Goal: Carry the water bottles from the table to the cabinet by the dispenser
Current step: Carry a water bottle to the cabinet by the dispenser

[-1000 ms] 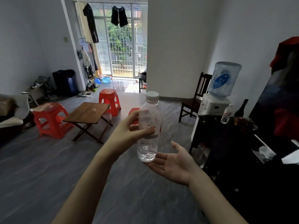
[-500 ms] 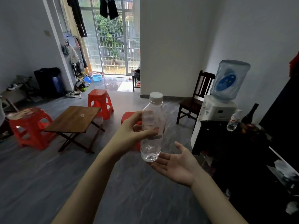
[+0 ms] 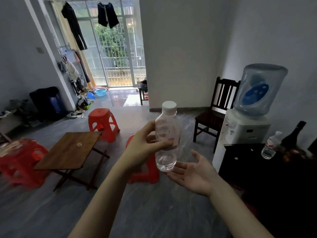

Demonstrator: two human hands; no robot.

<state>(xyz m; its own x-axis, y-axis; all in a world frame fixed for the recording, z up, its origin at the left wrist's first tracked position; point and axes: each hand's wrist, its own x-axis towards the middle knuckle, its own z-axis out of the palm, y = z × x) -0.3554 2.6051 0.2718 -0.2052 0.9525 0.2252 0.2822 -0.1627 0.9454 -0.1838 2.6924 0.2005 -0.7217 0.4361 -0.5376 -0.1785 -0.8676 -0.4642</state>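
Note:
My left hand point(image 3: 145, 146) grips a clear plastic water bottle point(image 3: 167, 127) with a white cap, upright in mid-air at the centre of the view. My right hand point(image 3: 193, 172) lies open, palm up, just under and to the right of the bottle's base. A second water bottle point(image 3: 271, 146) stands on the dark cabinet point(image 3: 243, 162) at the right, beside the white water dispenser point(image 3: 243, 129) with its blue jug. The small wooden folding table point(image 3: 72, 150) stands at the left with nothing on top but a small mark.
Red plastic stools point(image 3: 103, 122) ring the table; one point(image 3: 144, 172) sits directly behind my hands. A dark wooden chair point(image 3: 216, 114) stands left of the dispenser. A dark glass bottle point(image 3: 295, 134) stands on the cabinet by the second water bottle. Grey floor stretches between table and cabinet.
The view has swung right and closer, so the dispenser and cabinet sit more in front. Both hands keep the same pose around the bottle.

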